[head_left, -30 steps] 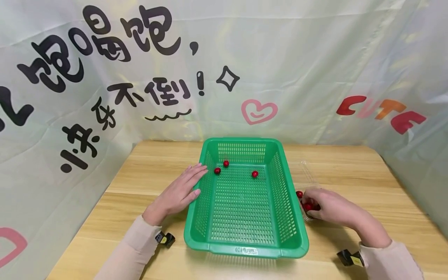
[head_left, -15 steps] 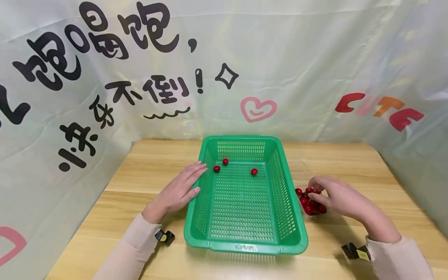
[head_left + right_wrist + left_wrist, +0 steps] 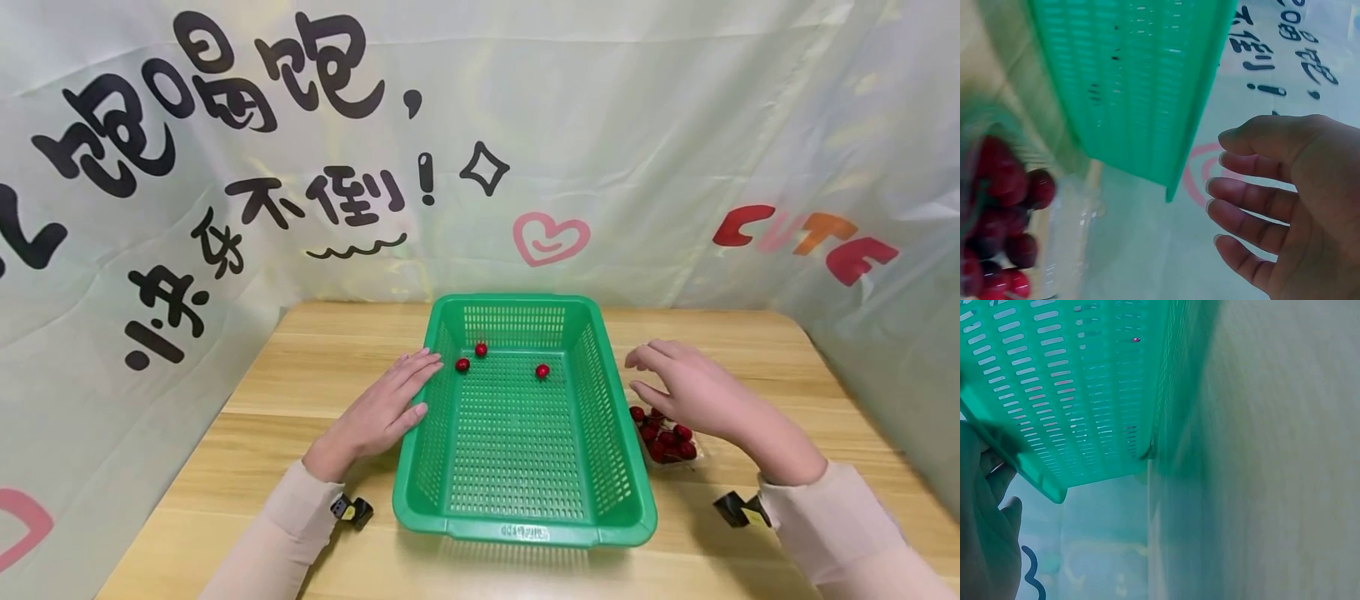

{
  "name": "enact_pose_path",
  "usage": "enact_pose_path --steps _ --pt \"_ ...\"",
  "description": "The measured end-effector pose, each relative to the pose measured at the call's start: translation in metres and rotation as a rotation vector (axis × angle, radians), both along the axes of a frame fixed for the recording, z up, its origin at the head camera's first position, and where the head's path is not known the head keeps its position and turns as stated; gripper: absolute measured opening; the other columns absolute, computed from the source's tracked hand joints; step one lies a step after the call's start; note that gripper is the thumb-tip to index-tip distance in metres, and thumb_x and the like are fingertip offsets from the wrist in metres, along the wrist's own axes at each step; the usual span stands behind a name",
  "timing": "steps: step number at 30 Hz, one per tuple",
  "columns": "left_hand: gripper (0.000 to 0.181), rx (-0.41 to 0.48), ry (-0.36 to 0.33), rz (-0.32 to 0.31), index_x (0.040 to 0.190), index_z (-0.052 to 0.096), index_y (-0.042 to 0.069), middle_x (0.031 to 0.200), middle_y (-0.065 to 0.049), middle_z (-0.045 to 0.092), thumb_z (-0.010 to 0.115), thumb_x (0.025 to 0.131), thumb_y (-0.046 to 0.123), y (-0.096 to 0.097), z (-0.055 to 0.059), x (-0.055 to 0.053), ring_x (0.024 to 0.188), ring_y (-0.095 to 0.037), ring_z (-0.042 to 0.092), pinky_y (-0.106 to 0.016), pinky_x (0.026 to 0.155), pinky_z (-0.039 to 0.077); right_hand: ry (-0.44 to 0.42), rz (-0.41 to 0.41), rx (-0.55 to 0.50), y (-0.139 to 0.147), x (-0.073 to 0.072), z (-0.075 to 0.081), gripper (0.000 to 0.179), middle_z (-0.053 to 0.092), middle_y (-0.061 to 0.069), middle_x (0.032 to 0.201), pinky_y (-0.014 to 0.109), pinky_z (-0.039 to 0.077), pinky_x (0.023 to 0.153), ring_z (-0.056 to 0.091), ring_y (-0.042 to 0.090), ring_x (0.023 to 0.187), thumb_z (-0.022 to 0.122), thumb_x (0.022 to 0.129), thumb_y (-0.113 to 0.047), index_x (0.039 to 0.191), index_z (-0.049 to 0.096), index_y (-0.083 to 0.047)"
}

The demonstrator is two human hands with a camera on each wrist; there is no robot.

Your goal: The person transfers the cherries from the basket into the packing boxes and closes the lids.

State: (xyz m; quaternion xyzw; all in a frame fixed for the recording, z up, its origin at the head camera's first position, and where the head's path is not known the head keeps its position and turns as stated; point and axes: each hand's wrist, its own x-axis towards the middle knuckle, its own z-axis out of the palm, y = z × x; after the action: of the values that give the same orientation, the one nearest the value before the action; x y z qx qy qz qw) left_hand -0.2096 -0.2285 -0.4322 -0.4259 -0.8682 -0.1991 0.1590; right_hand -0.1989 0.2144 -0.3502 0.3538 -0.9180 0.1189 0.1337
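A green perforated plastic basket (image 3: 615,535) stands in the middle of the table in the head view. Inside lie three red cherries: one cherry (image 3: 462,365) and another cherry (image 3: 481,350) near the far left corner, a third cherry (image 3: 542,371) farther right. My left hand (image 3: 378,408) rests on the basket's left rim, fingers straight. Raised beside the right rim is my right hand (image 3: 690,387), its fingers loosely bent. The right wrist view shows nothing between those fingers (image 3: 1254,225). Below it, a clear plastic box (image 3: 692,463) holds several cherries (image 3: 666,450), some with stems.
The wooden table (image 3: 315,350) runs back to a pale printed cloth (image 3: 637,125) with black lettering, which hangs behind and at both sides. Small black devices sit at the wrists, a left one (image 3: 352,510) and a right one (image 3: 741,510).
My right hand has come up out of the plastic box and moved toward the basket's right rim, uncovering the cherries in the box. The left hand and the three basket cherries stay put.
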Motion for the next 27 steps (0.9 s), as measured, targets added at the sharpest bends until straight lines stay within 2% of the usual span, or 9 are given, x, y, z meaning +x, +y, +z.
enact_pose_path --steps 6,9,16,20,27 --pt "0.056 -0.005 0.008 -0.001 0.15 0.034 0.001 0.154 -0.014 0.033 0.039 0.103 0.031 -0.001 -0.001 -0.001 0.146 -0.029 0.02 -0.043 0.12 0.012 0.007 0.017 0.055 -0.021 -0.008 0.017 0.024 0.063 0.007 0.103 0.045 0.053 0.078 0.062 0.026 0.091 0.073 0.088 -0.014 0.109 0.064 -0.006" --pt "0.056 -0.008 0.008 0.002 0.151 0.033 0.001 0.155 -0.013 0.033 0.041 0.102 0.029 -0.001 -0.001 -0.001 0.146 -0.029 0.02 -0.044 0.12 0.013 0.021 0.032 0.088 -0.031 -0.012 0.023 0.025 0.062 0.006 0.1 0.042 0.053 0.076 0.06 0.023 0.086 0.073 0.088 -0.015 0.109 0.063 -0.006" --pt "0.056 -0.012 0.003 0.011 0.151 0.033 0.002 0.155 -0.012 0.032 0.042 0.102 0.028 -0.001 -0.001 0.0 0.147 -0.028 0.02 -0.044 0.12 0.013 0.106 0.085 0.156 -0.057 -0.023 0.032 0.029 0.059 0.007 0.099 0.043 0.053 0.08 0.059 0.025 0.088 0.074 0.087 -0.016 0.11 0.061 -0.006" --pt "0.056 -0.012 0.003 0.014 0.151 0.033 0.002 0.155 -0.012 0.033 0.042 0.102 0.028 -0.002 -0.002 0.0 0.146 -0.028 0.02 -0.043 0.12 0.013 0.156 0.111 0.155 -0.073 -0.026 0.037 0.03 0.059 0.008 0.098 0.041 0.053 0.077 0.059 0.027 0.085 0.074 0.087 -0.015 0.111 0.061 -0.003" --pt "0.056 -0.008 0.006 0.013 0.15 0.034 0.002 0.156 -0.011 0.032 0.043 0.101 0.027 -0.001 -0.002 0.0 0.146 -0.027 0.02 -0.043 0.12 0.013 0.116 0.062 0.128 -0.097 -0.031 0.047 0.031 0.06 0.008 0.102 0.042 0.054 0.08 0.059 0.027 0.089 0.071 0.089 -0.019 0.116 0.061 -0.006"
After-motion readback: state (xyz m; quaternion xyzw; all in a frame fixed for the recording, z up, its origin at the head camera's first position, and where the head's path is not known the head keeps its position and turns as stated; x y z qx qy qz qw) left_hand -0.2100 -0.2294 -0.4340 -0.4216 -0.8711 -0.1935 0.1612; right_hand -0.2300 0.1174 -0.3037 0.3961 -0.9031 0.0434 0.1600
